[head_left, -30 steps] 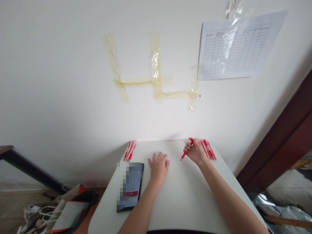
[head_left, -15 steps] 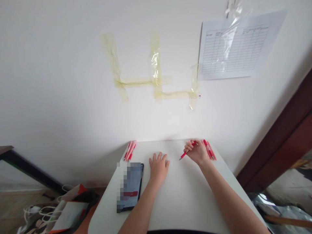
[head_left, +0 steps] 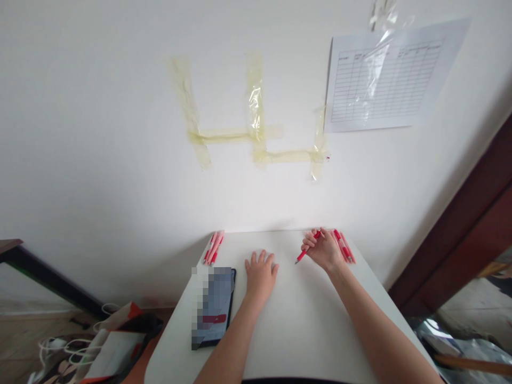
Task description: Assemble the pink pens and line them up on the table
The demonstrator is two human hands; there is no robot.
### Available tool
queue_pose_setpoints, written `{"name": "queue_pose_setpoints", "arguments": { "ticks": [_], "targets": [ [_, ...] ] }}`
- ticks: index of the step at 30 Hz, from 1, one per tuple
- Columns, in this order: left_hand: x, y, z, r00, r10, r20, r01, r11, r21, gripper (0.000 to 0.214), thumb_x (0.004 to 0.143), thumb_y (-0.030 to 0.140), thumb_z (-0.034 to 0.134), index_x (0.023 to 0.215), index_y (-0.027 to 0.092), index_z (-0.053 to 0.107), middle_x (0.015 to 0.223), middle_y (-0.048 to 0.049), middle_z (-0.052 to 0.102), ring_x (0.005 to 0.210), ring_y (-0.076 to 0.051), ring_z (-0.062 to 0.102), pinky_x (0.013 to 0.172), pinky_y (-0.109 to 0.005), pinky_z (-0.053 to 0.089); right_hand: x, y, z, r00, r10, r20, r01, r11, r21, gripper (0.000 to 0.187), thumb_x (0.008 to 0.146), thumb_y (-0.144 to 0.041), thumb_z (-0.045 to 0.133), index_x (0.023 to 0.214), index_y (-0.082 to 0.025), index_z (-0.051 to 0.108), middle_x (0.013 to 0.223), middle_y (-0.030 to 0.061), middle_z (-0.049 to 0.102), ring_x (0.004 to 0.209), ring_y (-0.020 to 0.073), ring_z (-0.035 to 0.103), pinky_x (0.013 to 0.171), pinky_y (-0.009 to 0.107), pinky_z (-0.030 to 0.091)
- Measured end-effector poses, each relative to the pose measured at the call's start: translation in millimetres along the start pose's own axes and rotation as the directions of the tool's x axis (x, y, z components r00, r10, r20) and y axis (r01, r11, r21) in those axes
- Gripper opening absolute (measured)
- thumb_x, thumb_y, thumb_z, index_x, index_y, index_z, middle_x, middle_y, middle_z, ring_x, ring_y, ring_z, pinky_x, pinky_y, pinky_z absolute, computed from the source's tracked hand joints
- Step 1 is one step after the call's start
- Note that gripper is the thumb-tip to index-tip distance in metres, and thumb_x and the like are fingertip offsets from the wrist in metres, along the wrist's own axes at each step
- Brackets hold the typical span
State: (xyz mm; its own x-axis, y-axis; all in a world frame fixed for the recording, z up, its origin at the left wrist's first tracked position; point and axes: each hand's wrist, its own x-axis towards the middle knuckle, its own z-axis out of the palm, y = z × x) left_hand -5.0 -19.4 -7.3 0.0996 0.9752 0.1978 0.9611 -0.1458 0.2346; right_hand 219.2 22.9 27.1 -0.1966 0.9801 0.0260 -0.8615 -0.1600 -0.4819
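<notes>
My right hand (head_left: 323,249) is closed around a red pen (head_left: 302,254), tip pointing down-left just above the white table (head_left: 296,320). Just right of that hand lies a row of red pens (head_left: 344,246) near the table's far right corner. My left hand (head_left: 261,273) lies flat on the table with fingers spread, holding nothing. A second small group of red pens (head_left: 214,247) lies at the far left corner, beyond a dark phone (head_left: 214,306) beside my left forearm.
The table stands against a white wall with strips of yellowed tape (head_left: 256,133) and a printed sheet (head_left: 390,77). Bags and white cables (head_left: 80,352) lie on the floor at left. A dark wooden door frame (head_left: 464,229) is at right.
My right hand has tilted the red pen slightly and drawn back a little toward the pen row; the left hand has stayed flat.
</notes>
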Motion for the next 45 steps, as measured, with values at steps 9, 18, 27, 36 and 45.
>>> {"name": "queue_pose_setpoints", "arguments": {
  "ticks": [9,18,27,36,45],
  "targets": [
    [0,-1,1.5,1.000,0.005,-0.002,-0.005,1.000,0.018,0.044,0.097,0.039,0.045,0.137,0.031,0.059,0.153,-0.0065,0.051,0.144,-0.036,0.036,0.117,-0.065,0.029,1,0,1,1.000,-0.017,-0.022,0.015,0.996,-0.082,0.019,0.089,-0.030,0.055,0.072,-0.023,0.050,0.062,-0.0051,0.037,0.055,0.0123,0.037,0.058,0.029,0.041],
    [0,0,0.3,1.000,-0.001,0.004,0.001,1.000,0.000,0.044,0.097,0.040,0.044,0.137,0.031,0.059,0.154,-0.0066,0.050,0.145,-0.036,0.035,0.118,-0.065,0.027,-1,1,2,1.000,-0.006,-0.007,0.005,0.996,-0.088,0.027,0.093,-0.049,0.061,0.082,-0.024,0.056,0.065,-0.0047,0.042,0.056,0.0128,0.040,0.058,0.030,0.043],
    [1,-1,0.4,1.000,0.003,0.004,-0.003,1.000,0.013,0.044,0.097,0.040,0.044,0.138,0.031,0.059,0.154,-0.0061,0.050,0.145,-0.037,0.035,0.118,-0.065,0.027,2,0,-5,0.998,-0.001,-0.067,-0.006,0.995,-0.097,0.018,0.083,-0.023,0.060,0.101,-0.023,0.064,0.074,-0.0014,0.058,0.066,0.0154,0.055,0.070,0.038,0.056],
    [1,-2,1.4,1.000,0.009,0.005,-0.009,1.000,0.016,0.044,0.097,0.040,0.044,0.138,0.032,0.058,0.154,-0.0063,0.050,0.145,-0.036,0.035,0.118,-0.065,0.028,6,-8,-16,0.974,-0.173,-0.144,0.108,0.921,-0.374,0.022,0.074,-0.012,0.076,0.093,-0.021,0.067,0.090,0.0034,0.068,0.081,0.0175,0.065,0.080,0.042,0.063],
    [0,0,-2.2,1.000,0.008,0.009,-0.009,1.000,0.025,0.044,0.097,0.040,0.044,0.138,0.031,0.058,0.154,-0.0063,0.050,0.144,-0.036,0.037,0.117,-0.065,0.030,3,-32,-25,0.752,-0.648,-0.117,0.076,0.262,-0.962,0.039,0.074,-0.052,0.075,0.093,-0.019,0.073,0.089,0.0095,0.076,0.086,0.0268,0.069,0.080,0.039,0.052]
  ]
}}
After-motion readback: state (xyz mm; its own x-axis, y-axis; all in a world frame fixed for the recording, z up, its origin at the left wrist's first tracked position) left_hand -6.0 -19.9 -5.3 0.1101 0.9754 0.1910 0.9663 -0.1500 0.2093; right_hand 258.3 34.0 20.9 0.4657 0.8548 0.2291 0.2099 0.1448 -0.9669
